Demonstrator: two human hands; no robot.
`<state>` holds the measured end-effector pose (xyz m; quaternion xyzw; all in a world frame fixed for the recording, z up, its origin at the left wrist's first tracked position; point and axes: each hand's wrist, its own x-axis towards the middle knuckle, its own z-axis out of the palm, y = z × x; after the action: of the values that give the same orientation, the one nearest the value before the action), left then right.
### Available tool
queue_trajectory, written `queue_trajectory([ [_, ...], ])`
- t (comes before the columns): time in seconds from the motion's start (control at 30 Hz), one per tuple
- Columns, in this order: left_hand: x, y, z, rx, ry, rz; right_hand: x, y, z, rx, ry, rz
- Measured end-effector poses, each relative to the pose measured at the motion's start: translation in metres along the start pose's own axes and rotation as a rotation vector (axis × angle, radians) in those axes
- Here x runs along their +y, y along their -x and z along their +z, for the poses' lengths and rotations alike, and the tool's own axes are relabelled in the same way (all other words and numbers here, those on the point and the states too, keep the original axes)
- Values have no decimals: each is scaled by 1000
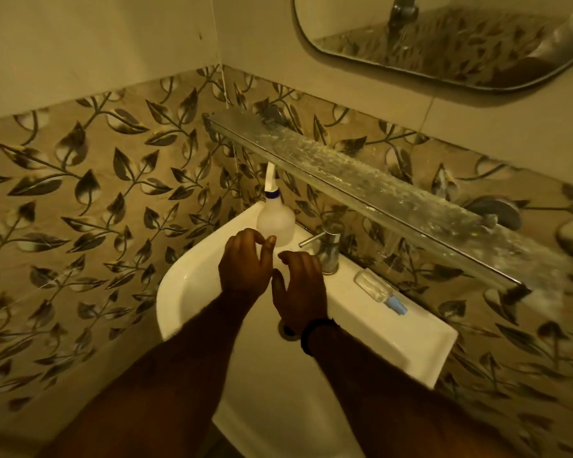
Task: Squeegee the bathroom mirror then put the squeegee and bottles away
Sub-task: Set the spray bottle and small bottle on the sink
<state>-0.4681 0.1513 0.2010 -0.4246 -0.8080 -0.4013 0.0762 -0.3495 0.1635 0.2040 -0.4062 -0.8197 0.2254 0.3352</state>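
Both hands hovered empty over the white sink (192, 285), below the mirror (444, 38) and glass shelf (361, 166).

The left hand (245, 266) and right hand (300, 289) had fingers loosely spread, gripping nothing. A spray bottle (275, 223) stood at the sink's back-left corner; a small bottle (379, 292), apparently lying flat, rested on the back rim right of the tap (328, 246).
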Motion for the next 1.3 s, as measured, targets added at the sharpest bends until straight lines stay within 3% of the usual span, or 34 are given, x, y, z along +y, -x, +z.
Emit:
queue_trajectory([
  [0.13,40,16,8,10,11,373,36,16,-37,139,108,76],
  [0.27,75,34,25,-96,-43,805,81,21,-70,15,466,250],
  [0.37,94,54,44,-245,-91,976,105,23,-90,-110,581,437],
  [0.43,100,66,56,-367,-118,962,118,25,-97,-186,606,505],
  [0.53,98,75,70,-545,-162,783,128,26,-100,-240,590,512],
  [0.67,86,78,81,-620,-162,562,136,24,-99,-239,667,466],
  [0.93,77,79,85,-594,-45,352,127,18,-96,-181,574,283],
  [1.13,76,76,76,-320,114,525,98,2,-103,-196,428,78],
  [1.2,74,76,73,-372,167,572,91,1,-104,-204,402,50],
  [1.3,69,80,63,-452,249,420,85,6,-101,-237,362,44],
])
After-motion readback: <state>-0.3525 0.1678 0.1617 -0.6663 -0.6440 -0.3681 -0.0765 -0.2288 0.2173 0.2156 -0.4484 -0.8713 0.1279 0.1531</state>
